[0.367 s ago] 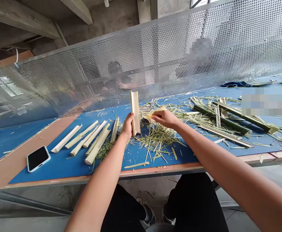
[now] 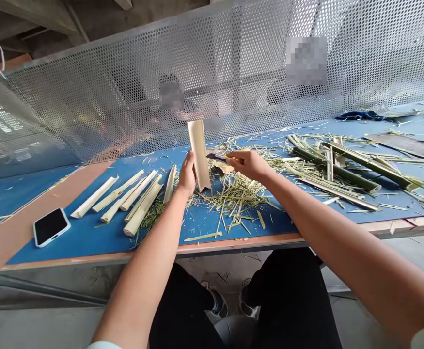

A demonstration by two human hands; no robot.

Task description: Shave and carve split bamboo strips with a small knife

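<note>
My left hand grips a pale split bamboo piece and holds it upright on the blue table mat. My right hand is closed on a small utility knife with a yellow body. Its blade points left and touches the right edge of the bamboo piece about halfway up. A heap of thin bamboo shavings lies under and in front of both hands.
Several peeled pale bamboo pieces lie in a row to the left. A phone rests face up at far left. Green bamboo stalks lie to the right. A perforated metal screen runs along the table's back, with people behind it.
My right hand has lifted off the shavings and brought the knife's blade to the bamboo piece's right edge. The upright piece has turned a little in my left hand.
</note>
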